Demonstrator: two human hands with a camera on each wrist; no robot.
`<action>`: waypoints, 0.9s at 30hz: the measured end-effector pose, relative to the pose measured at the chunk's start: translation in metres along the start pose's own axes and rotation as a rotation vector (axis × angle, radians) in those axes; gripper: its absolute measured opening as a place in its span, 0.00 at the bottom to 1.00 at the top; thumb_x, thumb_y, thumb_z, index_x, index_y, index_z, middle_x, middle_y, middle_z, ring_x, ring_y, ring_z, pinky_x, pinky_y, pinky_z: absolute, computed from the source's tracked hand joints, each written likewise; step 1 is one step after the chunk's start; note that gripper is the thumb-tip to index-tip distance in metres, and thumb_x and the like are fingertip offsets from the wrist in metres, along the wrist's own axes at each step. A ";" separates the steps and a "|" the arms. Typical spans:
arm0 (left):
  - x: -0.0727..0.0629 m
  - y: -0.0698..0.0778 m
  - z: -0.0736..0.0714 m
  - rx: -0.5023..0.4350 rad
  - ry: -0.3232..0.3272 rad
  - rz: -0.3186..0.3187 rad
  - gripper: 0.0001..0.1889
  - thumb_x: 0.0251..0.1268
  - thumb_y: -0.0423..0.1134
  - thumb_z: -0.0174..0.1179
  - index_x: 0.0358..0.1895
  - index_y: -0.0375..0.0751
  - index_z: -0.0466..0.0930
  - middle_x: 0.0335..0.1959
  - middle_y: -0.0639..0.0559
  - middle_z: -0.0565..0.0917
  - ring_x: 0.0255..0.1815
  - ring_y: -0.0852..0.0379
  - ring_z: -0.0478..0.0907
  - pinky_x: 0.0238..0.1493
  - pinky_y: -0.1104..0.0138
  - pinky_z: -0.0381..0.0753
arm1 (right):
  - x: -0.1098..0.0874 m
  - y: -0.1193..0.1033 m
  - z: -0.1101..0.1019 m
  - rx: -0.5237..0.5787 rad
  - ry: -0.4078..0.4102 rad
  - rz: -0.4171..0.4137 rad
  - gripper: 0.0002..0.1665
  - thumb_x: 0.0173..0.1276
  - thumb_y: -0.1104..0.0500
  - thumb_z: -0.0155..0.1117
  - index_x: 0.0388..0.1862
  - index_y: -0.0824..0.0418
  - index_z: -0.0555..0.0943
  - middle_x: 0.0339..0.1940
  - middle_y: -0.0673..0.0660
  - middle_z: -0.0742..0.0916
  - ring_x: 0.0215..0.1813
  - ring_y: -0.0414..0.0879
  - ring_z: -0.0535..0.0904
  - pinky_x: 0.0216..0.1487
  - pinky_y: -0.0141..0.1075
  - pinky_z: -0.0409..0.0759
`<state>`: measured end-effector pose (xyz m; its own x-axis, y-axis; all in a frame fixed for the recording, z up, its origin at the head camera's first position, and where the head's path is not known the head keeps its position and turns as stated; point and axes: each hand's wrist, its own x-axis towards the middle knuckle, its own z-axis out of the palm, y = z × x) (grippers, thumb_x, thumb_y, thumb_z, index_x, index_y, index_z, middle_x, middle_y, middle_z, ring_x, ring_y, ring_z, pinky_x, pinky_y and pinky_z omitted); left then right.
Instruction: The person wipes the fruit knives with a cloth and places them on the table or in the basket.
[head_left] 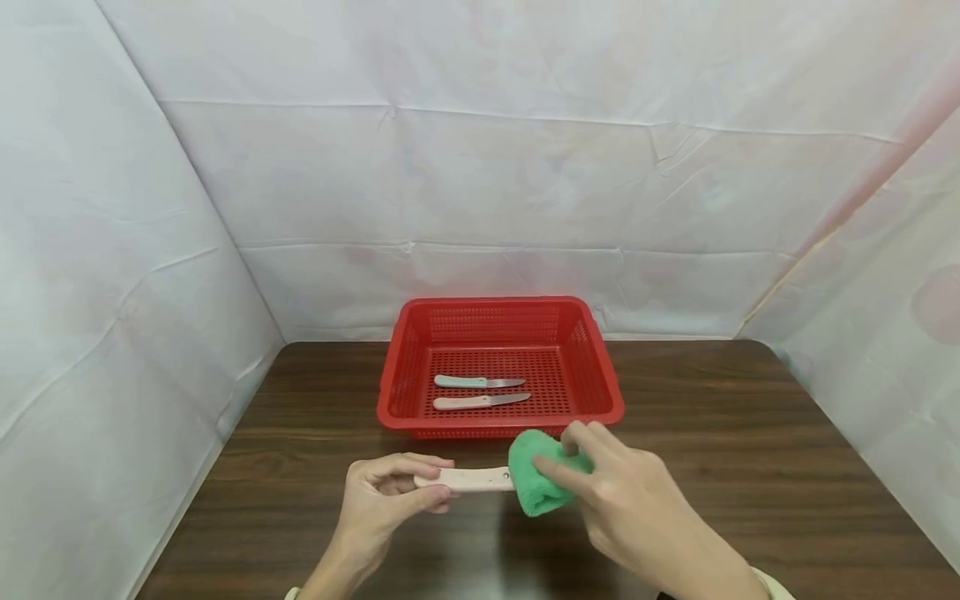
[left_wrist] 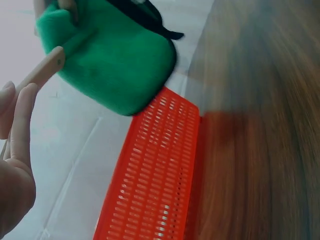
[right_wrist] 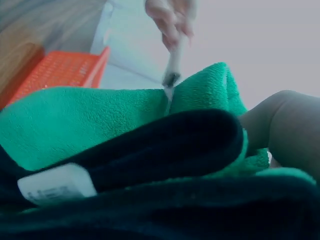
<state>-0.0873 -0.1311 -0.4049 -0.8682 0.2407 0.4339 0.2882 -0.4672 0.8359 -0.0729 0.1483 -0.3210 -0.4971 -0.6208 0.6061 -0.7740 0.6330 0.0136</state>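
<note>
My left hand pinches the end of a pale pink knife handle between thumb and fingers, in front of the red basket. Folded over the knife's blade is a green cloth, which my right hand grips from the other side. The right wrist view shows a sliver of blade running into the fold of the cloth; the rest of it is hidden. Dark edging and a white label show on the cloth there. From the left wrist, the cloth hangs down beyond the handle.
A red plastic basket stands at the back of the dark wooden table. Inside lie a knife with a pale green handle and one with a pale pink handle. White sheeting encloses the table's back and sides.
</note>
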 end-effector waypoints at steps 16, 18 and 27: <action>-0.004 0.007 0.000 -0.100 -0.003 0.083 0.15 0.49 0.08 0.55 0.36 0.26 0.81 0.42 0.30 0.82 0.33 0.39 0.84 0.30 0.45 0.82 | -0.014 0.004 -0.001 -0.045 -0.047 -0.029 0.35 0.59 0.66 0.27 0.38 0.50 0.85 0.32 0.51 0.73 0.31 0.42 0.66 0.13 0.19 0.53; -0.005 0.008 -0.002 -0.096 -0.002 0.084 0.15 0.49 0.08 0.54 0.35 0.26 0.81 0.42 0.30 0.82 0.32 0.38 0.84 0.30 0.46 0.82 | -0.017 0.006 -0.002 -0.052 -0.052 -0.022 0.35 0.59 0.66 0.25 0.37 0.50 0.85 0.32 0.50 0.73 0.31 0.42 0.66 0.12 0.19 0.53; -0.007 0.011 -0.008 -0.074 0.007 0.068 0.15 0.50 0.08 0.54 0.35 0.27 0.81 0.42 0.30 0.82 0.31 0.38 0.84 0.29 0.49 0.84 | -0.026 0.013 -0.005 -0.057 -0.033 0.000 0.35 0.54 0.67 0.28 0.37 0.49 0.85 0.33 0.49 0.74 0.32 0.42 0.69 0.11 0.20 0.56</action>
<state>-0.0811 -0.1448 -0.4017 -0.8503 0.2005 0.4867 0.3167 -0.5437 0.7772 -0.0677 0.1749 -0.3324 -0.5106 -0.6355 0.5792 -0.7509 0.6577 0.0597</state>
